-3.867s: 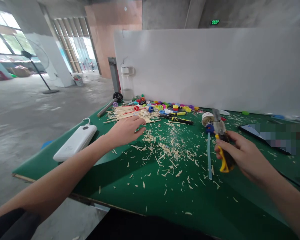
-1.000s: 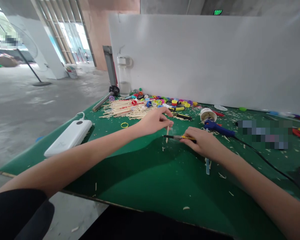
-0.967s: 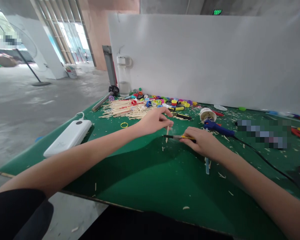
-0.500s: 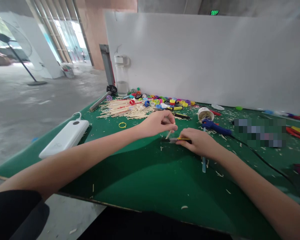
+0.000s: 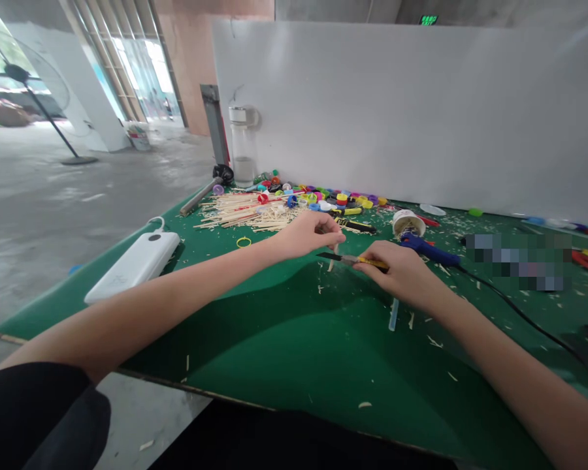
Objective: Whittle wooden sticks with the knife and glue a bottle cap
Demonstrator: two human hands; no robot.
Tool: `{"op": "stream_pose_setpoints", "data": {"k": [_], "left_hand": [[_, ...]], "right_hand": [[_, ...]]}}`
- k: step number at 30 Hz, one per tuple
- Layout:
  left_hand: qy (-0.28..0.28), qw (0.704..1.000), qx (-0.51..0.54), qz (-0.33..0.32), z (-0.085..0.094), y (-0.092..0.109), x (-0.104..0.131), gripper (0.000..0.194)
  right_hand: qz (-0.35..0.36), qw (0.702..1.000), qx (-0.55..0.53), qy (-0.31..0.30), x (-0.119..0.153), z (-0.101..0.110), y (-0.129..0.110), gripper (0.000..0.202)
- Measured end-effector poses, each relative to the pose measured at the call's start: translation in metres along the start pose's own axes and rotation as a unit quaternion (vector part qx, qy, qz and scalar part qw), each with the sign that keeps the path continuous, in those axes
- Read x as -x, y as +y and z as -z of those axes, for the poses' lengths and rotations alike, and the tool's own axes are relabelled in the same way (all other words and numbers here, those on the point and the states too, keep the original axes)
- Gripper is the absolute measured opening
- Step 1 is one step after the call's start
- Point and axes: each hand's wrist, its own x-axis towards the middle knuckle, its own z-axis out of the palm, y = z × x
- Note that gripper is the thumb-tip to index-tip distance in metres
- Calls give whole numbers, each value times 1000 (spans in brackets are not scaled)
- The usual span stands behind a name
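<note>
My left hand (image 5: 310, 234) pinches the upper end of a short wooden stick (image 5: 331, 264), which points down toward the green table (image 5: 274, 339). My right hand (image 5: 391, 266) is closed around the yellow and black handle of a utility knife (image 5: 345, 259). Its dark blade lies across the stick, below my left fingertips; whether the edge bites into the wood I cannot tell. A few thin shavings (image 5: 320, 287) lie on the table under the blade. Behind my left hand spreads a heap of wooden sticks (image 5: 240, 209).
Colourful bottle caps (image 5: 342, 199) lie behind the sticks. A blue glue gun (image 5: 431, 250) with a cord and a tipped white cup (image 5: 408, 223) are right of centre. A white power bank (image 5: 133, 266) is at left. A glass bottle (image 5: 244, 147) stands by the white panel (image 5: 396, 111).
The knife has risen from near the tabletop and now crosses the stick higher up. My right hand has lifted slightly. The whole view has shifted a little.
</note>
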Motion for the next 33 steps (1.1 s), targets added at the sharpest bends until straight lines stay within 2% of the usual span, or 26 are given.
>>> {"op": "stream_pose_setpoints", "data": {"k": [7, 13, 18, 21, 24, 29, 33], "left_hand": [[13, 999, -41, 11, 2, 4, 1, 19], [10, 999, -28, 14, -1, 6, 3, 18], [2, 997, -63, -36, -4, 8, 5, 19], [14, 996, -78, -49, -3, 6, 5, 18], [17, 998, -59, -23, -1, 3, 4, 18], [20, 999, -40, -3, 0, 4, 4, 18], [19, 999, -34, -8, -1, 3, 4, 19]], "right_hand": [[8, 1000, 16, -9, 1, -5, 2, 19], [31, 998, 54, -20, -1, -8, 7, 22], [56, 988, 128, -69, -4, -13, 8, 26], [34, 991, 117, -63, -2, -15, 6, 27], [14, 996, 77, -49, 2, -13, 4, 26], [-30, 999, 13, 6, 5, -6, 6, 24], [-18, 1000, 13, 2, 4, -4, 9, 24]]}}
